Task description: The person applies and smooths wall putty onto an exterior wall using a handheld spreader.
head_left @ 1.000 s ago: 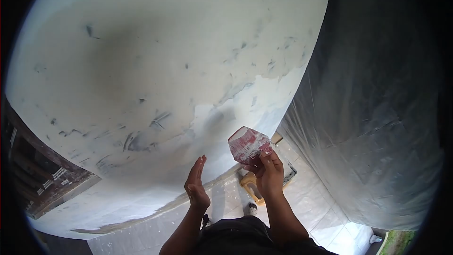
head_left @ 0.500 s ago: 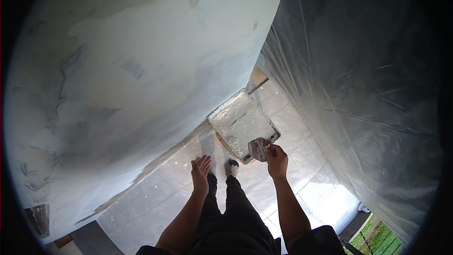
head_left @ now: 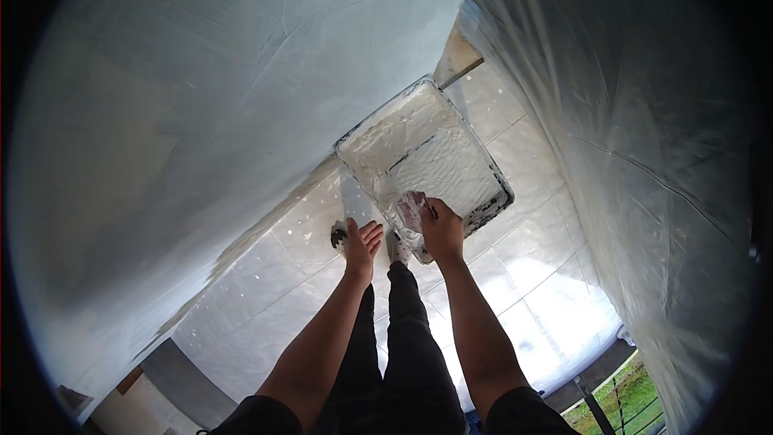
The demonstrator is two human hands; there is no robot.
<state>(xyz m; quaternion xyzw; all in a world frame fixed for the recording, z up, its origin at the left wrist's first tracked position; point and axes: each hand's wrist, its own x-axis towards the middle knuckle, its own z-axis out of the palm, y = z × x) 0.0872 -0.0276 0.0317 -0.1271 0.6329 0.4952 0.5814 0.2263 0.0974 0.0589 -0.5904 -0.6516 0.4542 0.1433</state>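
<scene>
My right hand (head_left: 441, 231) grips a putty knife (head_left: 409, 216) with a reddish blade smeared in white filler, held over the near edge of a paint tray (head_left: 353, 142). The tray lies on the tiled floor and is coated with white filler. My left hand (head_left: 364, 247) hangs open beside it, fingers spread, holding nothing, just above my shoes (head_left: 396, 248). My legs in dark trousers show below.
A pale plastered wall (head_left: 185, 113) fills the left. Clear plastic sheeting (head_left: 628, 113) hangs on the right and covers the floor tiles (head_left: 531, 250). A piece of wood (head_left: 456, 58) lies behind the tray. Grass (head_left: 620, 415) shows at the bottom right.
The view has swung down from the wall to the floor. My right hand has lowered the putty knife from wall height to the tray. My left hand has dropped too.
</scene>
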